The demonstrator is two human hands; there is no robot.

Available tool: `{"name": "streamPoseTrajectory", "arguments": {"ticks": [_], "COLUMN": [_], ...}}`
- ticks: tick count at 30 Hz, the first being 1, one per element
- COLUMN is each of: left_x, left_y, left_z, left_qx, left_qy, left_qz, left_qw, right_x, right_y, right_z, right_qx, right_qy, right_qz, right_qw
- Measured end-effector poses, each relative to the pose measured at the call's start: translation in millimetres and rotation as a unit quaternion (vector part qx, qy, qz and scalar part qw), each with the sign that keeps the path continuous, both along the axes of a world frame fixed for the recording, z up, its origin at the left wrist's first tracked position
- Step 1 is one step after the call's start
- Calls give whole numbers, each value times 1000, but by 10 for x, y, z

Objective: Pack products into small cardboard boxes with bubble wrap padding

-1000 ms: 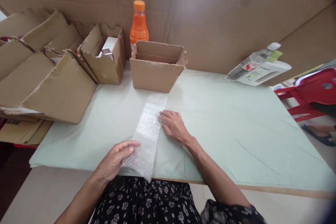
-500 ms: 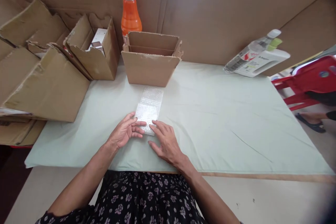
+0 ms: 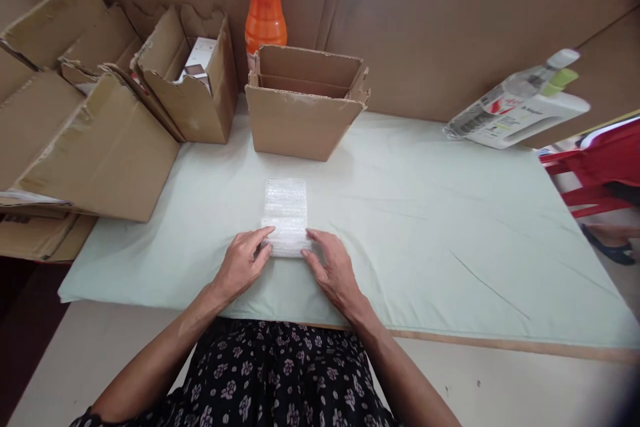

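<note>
A folded sheet of bubble wrap lies on the pale green cloth in front of me; its near part looks thicker and doubled over. My left hand grips its near left corner, index finger on top and thumb at the near edge. At the near right corner, my right hand holds the side between curved thumb and index finger. Whether anything is wrapped inside the layers cannot be seen. Just beyond the wrap stands an open cardboard box, its bottom hidden from here.
An orange bottle stands behind the box. More cardboard boxes crowd the left, one holding small white boxes. A clear plastic bottle and a white jug lean at the back right. Beyond the table is a red chair with a person's foot.
The bubble wrap has turned straighter toward me. My left hand has rolled from palm-up to palm-down, and my right hand has shifted to the wrap's right side. The view has tilted slightly.
</note>
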State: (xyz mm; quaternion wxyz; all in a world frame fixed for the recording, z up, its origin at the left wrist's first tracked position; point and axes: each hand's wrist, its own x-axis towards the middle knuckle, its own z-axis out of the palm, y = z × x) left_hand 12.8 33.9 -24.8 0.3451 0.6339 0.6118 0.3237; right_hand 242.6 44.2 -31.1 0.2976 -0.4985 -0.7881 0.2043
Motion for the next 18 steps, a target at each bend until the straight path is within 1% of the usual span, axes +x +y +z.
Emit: {"name": "streamPoseTrajectory", "arguments": {"ticks": [1,2,3,5,7,9,11,13,15,16,18], "left_x": [13,23,30,38,32,8,-24,-45,-39,-27,6], "left_y": [40,76,107,138,114,34,-75,-161,-178,-156,-71], "left_z": [-12,-25,-37,-54,-52,-33,-14,-14,-40,-58,-93], "left_qx": [-12,-19,-21,-9,32,90,129,127,101,89,78], "left_qy": [-5,-6,-2,22,55,80,84,77,75,79,96], "left_qz": [13,21,23,22,31,28,-11,-56,-63,-54,-29], "left_qw": [1000,1000,999,999,997,992,988,987,990,991,992], "right_x": [6,3,-10,-57,-110,-133,-107,-44,22,45,57], "right_y": [-23,-39,-45,-16,59,140,186,181,140,114,69], "right_z": [16,26,31,20,-4,-20,-12,21,68,92,131], "right_qx": [35,64,83,92,78,52,9,-43,-63,-54,-8], "right_qy": [-8,-22,-41,-87,-122,-126,-105,-77,-60,-62,-89], "right_qz": [-14,-13,5,66,105,112,120,136,121,99,63], "right_qw": [999,998,996,990,984,984,987,987,989,992,994]}}
